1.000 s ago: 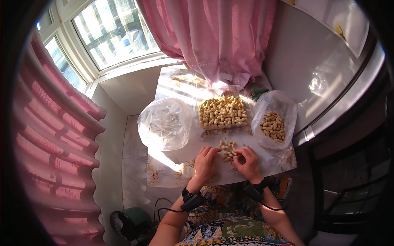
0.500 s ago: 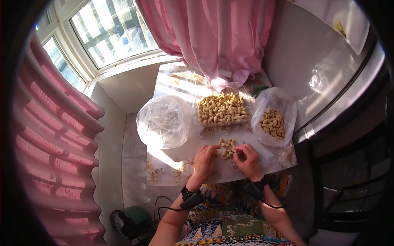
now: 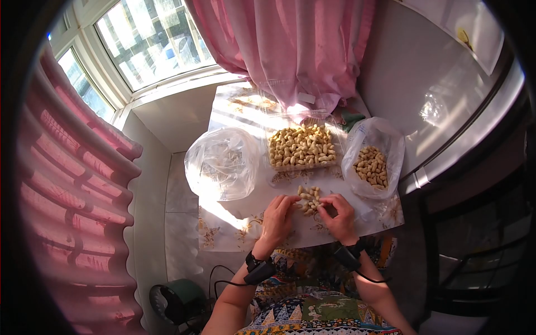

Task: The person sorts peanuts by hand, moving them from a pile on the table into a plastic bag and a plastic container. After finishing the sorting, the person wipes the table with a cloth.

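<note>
The fingers of the right hand are curling tight, whether around a nut I cannot tell, and the left hand is lying loosely open, both touching the tabletop's peanut pile, whose light, brittle shells are likely wanting a gentle mid-shell pinch.

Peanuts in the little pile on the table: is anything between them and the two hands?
Nothing visible is. The left hand and the right hand both have their fingertips at the small pile of pale peanuts in their shells, from either side. The clear plastic tray of peanuts lies beyond the pile.
</note>
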A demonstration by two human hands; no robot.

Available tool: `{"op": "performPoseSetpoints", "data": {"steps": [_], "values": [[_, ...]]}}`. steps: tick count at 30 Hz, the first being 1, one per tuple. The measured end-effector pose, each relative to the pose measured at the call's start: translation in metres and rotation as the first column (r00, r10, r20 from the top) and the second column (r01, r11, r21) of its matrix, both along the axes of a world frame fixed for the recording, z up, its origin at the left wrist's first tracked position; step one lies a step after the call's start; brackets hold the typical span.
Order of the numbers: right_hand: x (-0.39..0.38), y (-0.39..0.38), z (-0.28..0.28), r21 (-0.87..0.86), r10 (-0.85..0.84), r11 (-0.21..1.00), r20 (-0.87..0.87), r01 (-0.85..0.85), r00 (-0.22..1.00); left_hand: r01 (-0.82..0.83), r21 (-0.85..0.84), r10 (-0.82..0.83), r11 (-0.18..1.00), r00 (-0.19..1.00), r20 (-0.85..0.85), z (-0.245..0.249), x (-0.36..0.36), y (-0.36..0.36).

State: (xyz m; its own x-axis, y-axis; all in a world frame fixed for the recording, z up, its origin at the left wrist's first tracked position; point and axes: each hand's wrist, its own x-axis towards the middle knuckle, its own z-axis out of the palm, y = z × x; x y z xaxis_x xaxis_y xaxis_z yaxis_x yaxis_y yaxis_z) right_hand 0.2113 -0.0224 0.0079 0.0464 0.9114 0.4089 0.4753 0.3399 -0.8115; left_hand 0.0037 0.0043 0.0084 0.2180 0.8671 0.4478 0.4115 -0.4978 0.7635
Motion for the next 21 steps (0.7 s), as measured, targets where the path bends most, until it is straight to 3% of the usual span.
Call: {"op": "performPoseSetpoints", "data": {"steps": [10,21], "values": [[0.0008,0.0014,-0.0025,0.012,0.016,1.000,0.036,-0.016,0.999,0.041,-0.075,-0.040,0.996,0.999,0.012,-0.0003,-0.0011,-0.0014],[0.0009,0.0038,0.0019,0.046,0.072,0.995,0.240,-0.086,0.968,0.034,-0.058,-0.034,0.998,0.999,0.003,-0.0010,0.0003,-0.0007]]}}
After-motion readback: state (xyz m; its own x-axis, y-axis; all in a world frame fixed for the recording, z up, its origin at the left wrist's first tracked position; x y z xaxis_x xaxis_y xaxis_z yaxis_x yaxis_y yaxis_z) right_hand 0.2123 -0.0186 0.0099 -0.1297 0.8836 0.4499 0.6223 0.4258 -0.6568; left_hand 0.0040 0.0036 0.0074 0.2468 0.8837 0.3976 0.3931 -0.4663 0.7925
